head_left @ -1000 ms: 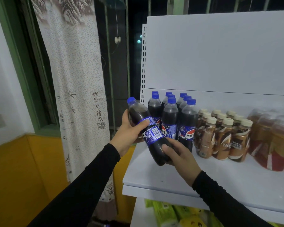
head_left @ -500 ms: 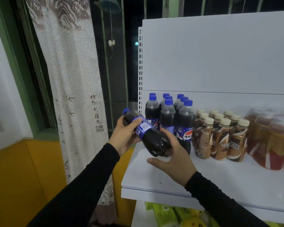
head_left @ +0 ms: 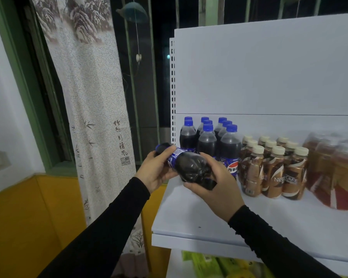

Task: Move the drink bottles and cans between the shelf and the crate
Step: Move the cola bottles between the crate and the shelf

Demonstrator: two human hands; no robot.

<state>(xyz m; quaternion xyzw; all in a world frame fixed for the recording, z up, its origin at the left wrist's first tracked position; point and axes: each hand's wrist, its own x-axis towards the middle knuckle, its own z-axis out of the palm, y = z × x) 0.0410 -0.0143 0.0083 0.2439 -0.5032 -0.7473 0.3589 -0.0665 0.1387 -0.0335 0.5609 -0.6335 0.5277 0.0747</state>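
Sideways, the cola bottle (head_left: pixel 186 165) lies in the air at the white shelf's (head_left: pixel 193 219) left front edge, cap pointing left. The left hand (head_left: pixel 156 169) grasps its neck end; the right hand (head_left: pixel 215 183) cups its base. Upright cola bottles (head_left: pixel 207 139) and coffee bottles (head_left: pixel 273 169) stand just behind.

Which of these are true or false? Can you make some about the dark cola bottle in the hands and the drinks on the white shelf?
1. The dark plastic cola bottle with the blue cap stands upright. False: it lies nearly sideways.
2. Both the left hand and the right hand hold it. True.
3. The brown coffee bottles with cream caps stand on the white metal shelf. True.
4. The upright cola bottles have red caps. False: blue caps.
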